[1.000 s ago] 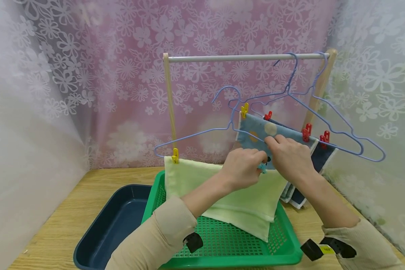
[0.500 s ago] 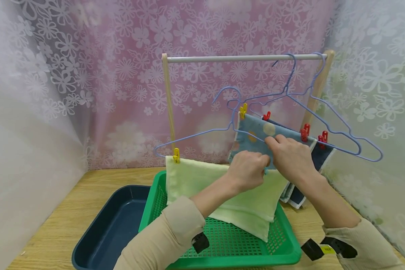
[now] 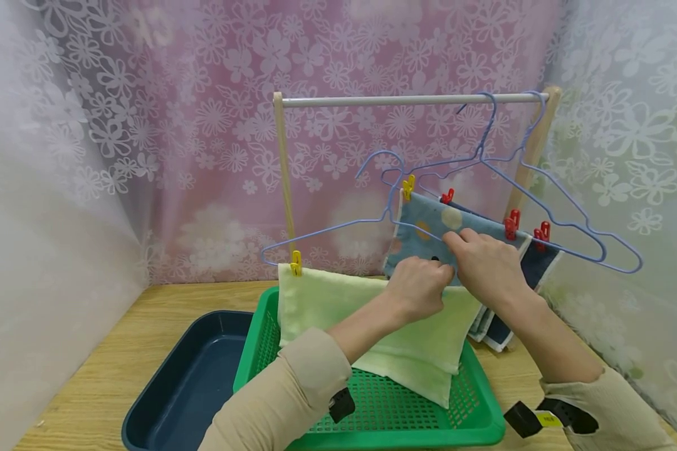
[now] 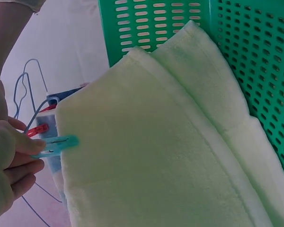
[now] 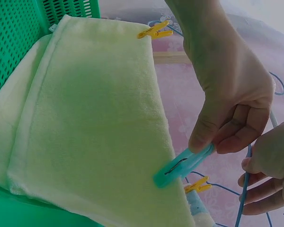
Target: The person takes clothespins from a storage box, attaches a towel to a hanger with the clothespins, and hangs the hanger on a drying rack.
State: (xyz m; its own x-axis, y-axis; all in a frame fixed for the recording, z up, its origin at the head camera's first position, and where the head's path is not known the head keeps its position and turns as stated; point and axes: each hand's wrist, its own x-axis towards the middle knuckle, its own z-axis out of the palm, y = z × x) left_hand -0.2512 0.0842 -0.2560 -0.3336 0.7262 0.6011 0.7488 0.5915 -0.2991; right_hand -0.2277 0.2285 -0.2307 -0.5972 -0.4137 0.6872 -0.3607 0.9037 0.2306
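My left hand (image 3: 420, 288) pinches a light blue clothespin (image 5: 182, 165) between thumb and fingers. The jaws of this clothespin overlap the upper edge of a pale yellow towel (image 3: 333, 300). My right hand (image 3: 488, 263) holds the lavender wire hanger (image 3: 338, 227) near its right end, its thumb and fingers around the wire in the right wrist view. A yellow clothespin (image 3: 296, 263) fastens the towel's left corner to the hanger. The towel hangs down over the green basket, its lower part folded. In the head view the light blue clothespin is hidden behind my left hand.
A green perforated basket (image 3: 395, 438) stands under the towel, beside a dark blue tray (image 3: 194, 369). Behind is a rack with a white bar (image 3: 372, 101). Two hangers there carry a blue dotted cloth (image 3: 423, 219) and a navy cloth (image 3: 536, 260), with red and yellow clothespins.
My left hand has shifted slightly right and down, closer to my right hand, and the light blue clothespin has gone out of sight in the head view. The right hand keeps its hold.
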